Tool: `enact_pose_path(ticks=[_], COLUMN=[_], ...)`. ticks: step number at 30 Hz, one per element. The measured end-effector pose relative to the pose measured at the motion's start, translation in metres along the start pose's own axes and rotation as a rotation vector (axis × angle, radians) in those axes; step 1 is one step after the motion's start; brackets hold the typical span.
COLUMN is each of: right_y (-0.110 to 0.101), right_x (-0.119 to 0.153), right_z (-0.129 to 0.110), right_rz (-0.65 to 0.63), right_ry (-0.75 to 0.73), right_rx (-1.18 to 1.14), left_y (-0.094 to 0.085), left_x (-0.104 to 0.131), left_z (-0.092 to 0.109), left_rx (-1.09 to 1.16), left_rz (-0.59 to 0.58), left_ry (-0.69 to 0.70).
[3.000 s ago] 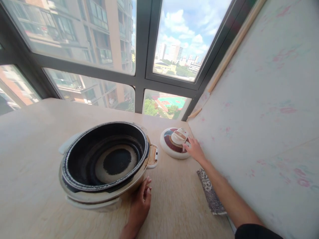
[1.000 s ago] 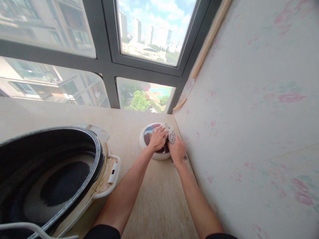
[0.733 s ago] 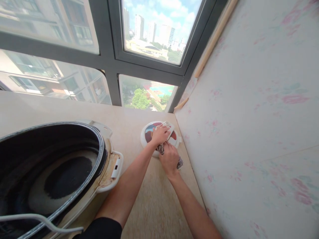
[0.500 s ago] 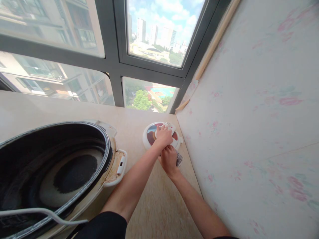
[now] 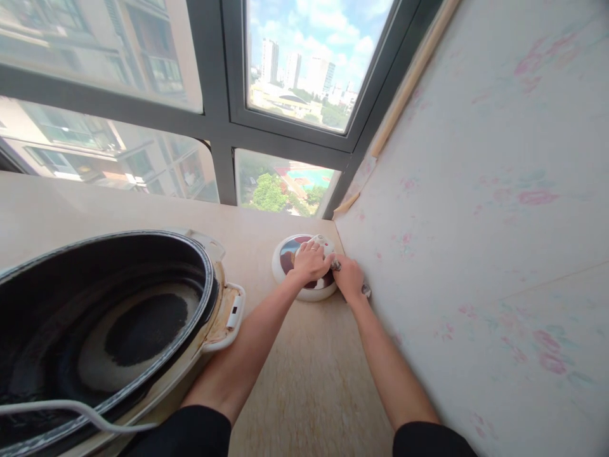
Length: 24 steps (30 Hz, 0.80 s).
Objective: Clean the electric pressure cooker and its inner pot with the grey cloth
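A round white lid [image 5: 280,270] with a shiny, mirror-like top lies on the pale ledge near the wall corner. My left hand [image 5: 311,261] is on top of it, its fingers curled over the raised white middle part, which it mostly hides. At the lid's right edge, my right hand [image 5: 349,278] is closed around a crumpled grey cloth [image 5: 366,290]. Bits of the cloth stick out on both sides of the fist, and the rest is hidden in it.
A large oval pot [image 5: 143,330] with a dark, worn inside and a white side handle [image 5: 234,314] stands at the left. A white cord [image 5: 71,404] crosses its front. Floral wallpaper [image 5: 476,254] borders the right side; a grey window frame [image 5: 285,133] rises behind the ledge.
My right hand has moved from the lid's near side, below my left hand, around to its right edge, taking the cloth along. My left hand stays on the lid.
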State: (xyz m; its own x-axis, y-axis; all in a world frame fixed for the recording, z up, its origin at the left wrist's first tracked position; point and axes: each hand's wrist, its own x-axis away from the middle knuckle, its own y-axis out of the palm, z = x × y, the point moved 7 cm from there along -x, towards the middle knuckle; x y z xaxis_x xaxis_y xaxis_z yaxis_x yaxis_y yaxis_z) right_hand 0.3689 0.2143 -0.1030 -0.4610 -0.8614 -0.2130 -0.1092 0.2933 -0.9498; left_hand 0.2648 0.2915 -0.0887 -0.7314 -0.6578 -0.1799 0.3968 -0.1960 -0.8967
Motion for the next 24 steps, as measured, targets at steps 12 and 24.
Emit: enact_pose_path(ticks=[12,24], right_y=[-0.012,-0.001], right_x=[-0.077,-0.105], right_z=[0.016,-0.048], right_rz=[-0.055,-0.237], right_ry=[0.184,-0.172], right_rx=[-0.007,-0.155], left_y=[0.018,0.029], left_x=[0.010,0.028], left_z=[-0.004,-0.009], left_rx=[-0.041,-0.045], left_rz=[-0.013,0.121], left_ry=[0.028,-0.062])
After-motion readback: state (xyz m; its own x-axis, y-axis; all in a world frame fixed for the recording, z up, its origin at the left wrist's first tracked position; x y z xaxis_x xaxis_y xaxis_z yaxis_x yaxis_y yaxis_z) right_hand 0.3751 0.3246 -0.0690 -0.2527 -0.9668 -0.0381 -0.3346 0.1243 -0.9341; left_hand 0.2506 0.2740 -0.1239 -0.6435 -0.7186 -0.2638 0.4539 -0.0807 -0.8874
